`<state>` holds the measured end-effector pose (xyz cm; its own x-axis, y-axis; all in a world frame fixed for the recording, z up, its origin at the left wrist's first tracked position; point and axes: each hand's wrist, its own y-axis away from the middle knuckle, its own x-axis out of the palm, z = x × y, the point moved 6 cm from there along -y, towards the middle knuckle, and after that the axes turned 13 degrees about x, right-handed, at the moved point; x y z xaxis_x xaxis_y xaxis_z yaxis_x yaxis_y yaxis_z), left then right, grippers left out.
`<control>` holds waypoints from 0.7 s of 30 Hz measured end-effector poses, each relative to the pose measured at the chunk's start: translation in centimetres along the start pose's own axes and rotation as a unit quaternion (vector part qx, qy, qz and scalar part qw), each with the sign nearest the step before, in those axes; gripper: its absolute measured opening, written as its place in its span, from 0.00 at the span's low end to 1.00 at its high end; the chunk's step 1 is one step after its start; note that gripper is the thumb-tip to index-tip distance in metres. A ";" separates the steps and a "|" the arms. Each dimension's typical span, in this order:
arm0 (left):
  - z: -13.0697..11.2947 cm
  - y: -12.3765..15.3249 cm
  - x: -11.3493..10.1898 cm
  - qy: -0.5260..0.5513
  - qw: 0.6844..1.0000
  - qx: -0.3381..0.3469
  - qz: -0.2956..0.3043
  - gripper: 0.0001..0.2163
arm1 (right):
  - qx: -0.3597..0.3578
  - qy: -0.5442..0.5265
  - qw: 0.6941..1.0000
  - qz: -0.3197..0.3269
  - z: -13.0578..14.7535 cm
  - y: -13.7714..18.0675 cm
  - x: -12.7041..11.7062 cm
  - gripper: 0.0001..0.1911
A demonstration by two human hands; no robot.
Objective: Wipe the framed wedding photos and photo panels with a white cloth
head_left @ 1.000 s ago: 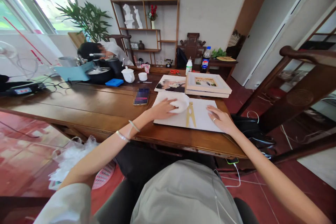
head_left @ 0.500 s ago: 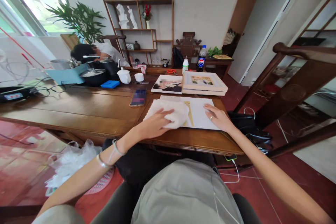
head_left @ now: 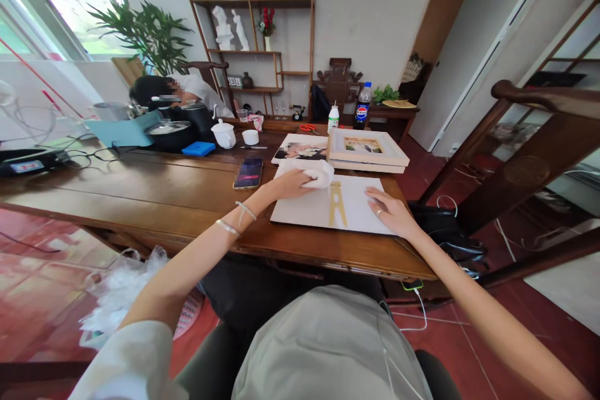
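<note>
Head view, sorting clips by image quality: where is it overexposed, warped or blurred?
In the head view, the bright window is blown out; wide-angle distortion bows the dark wooden rail; the black smartphone's screen is a blurred patch; the flat white board and crumpled white cloth in the left hand look sharp.

Strong daylight enters through the window at the far left, blown out almost to white, and lays a soft sheen along the wooden table. The white cloth and white board read bright with little surface detail, and shadows are faint and soft-edged. The wide lens bows straight lines toward the left and right edges, while the phone screen is pixelated.
</note>
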<state>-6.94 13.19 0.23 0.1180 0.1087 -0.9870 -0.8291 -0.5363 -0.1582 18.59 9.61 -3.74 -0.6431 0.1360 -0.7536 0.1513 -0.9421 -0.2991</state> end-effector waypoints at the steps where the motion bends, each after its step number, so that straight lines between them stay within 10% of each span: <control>1: 0.7 -0.5 0.0 -0.002 1.000 -0.010 0.003 0.16 | 0.000 -0.001 1.000 0.000 0.0 0.0 0.0 0.18; 6: 0.6 -0.4 -0.5 -0.008 1.000 -0.020 0.005 0.17 | -0.001 -0.007 1.000 0.002 -0.1 0.0 0.1 0.18; 16: -11.4 7.9 -2.2 -0.004 0.996 0.068 0.064 0.09 | -0.004 -0.007 1.000 -0.005 -0.4 0.0 0.3 0.18; 21: -11.6 7.7 -2.3 -0.012 0.994 0.080 0.073 0.10 | 0.007 -0.016 1.000 -0.005 -0.1 0.0 0.1 0.18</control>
<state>-7.28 -0.88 0.95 -0.0211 0.0609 -0.9979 -0.9133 -0.4074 -0.0055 18.58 9.62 -3.87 -0.6677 0.1353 -0.7320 0.1343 -0.9453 -0.2972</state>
